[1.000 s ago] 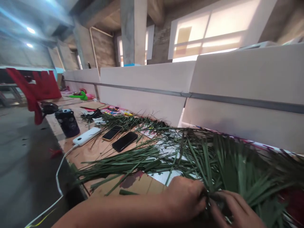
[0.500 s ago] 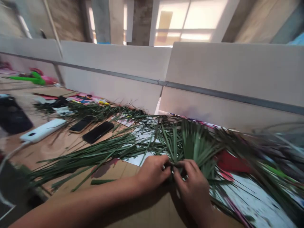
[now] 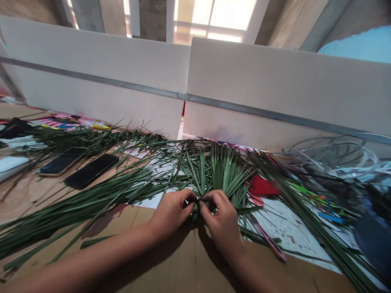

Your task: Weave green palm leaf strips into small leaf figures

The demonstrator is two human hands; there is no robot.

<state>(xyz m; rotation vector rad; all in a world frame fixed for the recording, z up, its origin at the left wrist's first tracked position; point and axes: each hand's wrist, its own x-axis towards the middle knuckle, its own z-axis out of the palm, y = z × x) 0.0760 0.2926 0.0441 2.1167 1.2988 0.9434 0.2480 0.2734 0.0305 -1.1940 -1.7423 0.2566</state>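
Now our left hand (image 3: 174, 209) and right hand (image 3: 222, 221) pinch narrow dark-green leaf strips (image 3: 196, 218) together near the flat brown cardboard's (image 3: 189, 264) far edge, nearer us than a fan-shaped green leaf (image 3: 221, 171); our view has swung right, centring that shared grip.

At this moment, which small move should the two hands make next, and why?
Perhaps a gentle pull apart, to firm the strips. The left hand and right hand pinch the green leaf strips close together, where they fan out just beyond. The pinched spot is mostly hidden, so moving slowly seems safer.
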